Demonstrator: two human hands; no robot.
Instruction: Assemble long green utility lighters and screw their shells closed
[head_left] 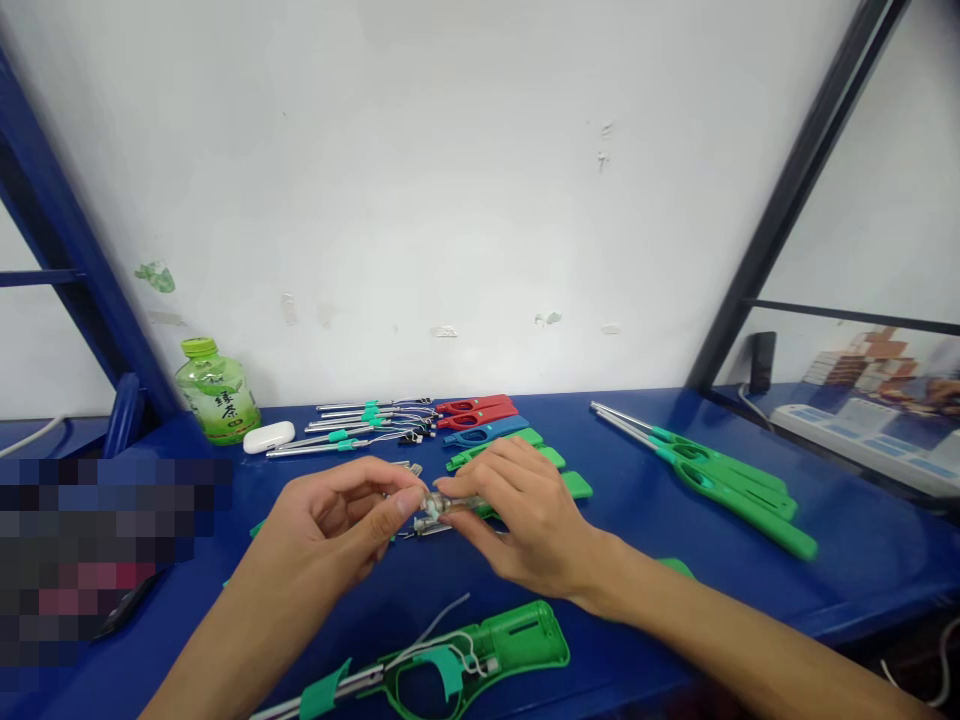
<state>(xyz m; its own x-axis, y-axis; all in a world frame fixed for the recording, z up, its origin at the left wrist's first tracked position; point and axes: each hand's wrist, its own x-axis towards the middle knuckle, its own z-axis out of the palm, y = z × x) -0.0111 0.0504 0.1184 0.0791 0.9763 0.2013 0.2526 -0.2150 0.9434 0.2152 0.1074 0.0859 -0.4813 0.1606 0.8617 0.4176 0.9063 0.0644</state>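
My left hand (330,525) and my right hand (517,515) meet over the middle of the blue table (645,480). Both pinch a small clear part with a metal end (442,505) between thumb and fingertips. Just under it lies another small metal piece (427,528). In front of my hands lies an open green lighter shell (480,650) with a metal tube, a teal trigger and a loose white wire.
Behind the hands lie several metal tubes with teal fittings (360,425) and red, blue and green handle shells (480,420). Assembled green lighters (720,480) lie at right. A green tea bottle (214,392) and white earbud case (268,437) stand back left.
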